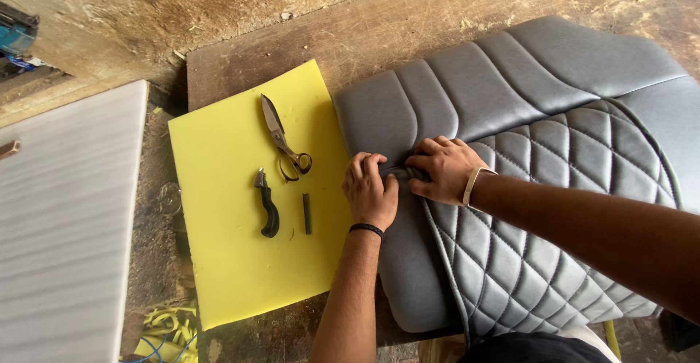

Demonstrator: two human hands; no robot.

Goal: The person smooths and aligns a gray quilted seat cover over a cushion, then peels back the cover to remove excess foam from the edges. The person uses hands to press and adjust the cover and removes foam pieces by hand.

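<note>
Pinched seam (403, 171), grey seat cover (510, 93)

I take this for an upholstery workshop: a scarred wooden workbench (408, 35) carries a grey quilted seat cover (525, 115), a yellow foam sheet (233, 210), heavy shears (283, 138) and a black-handled hand tool (267, 204), above a stained, dusty floor (109, 13).

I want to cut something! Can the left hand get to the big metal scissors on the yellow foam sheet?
Probably yes. The left hand presses the grey quilted seat cover beside the yellow foam sheet, and nothing lies between it and the metal scissors.
</note>
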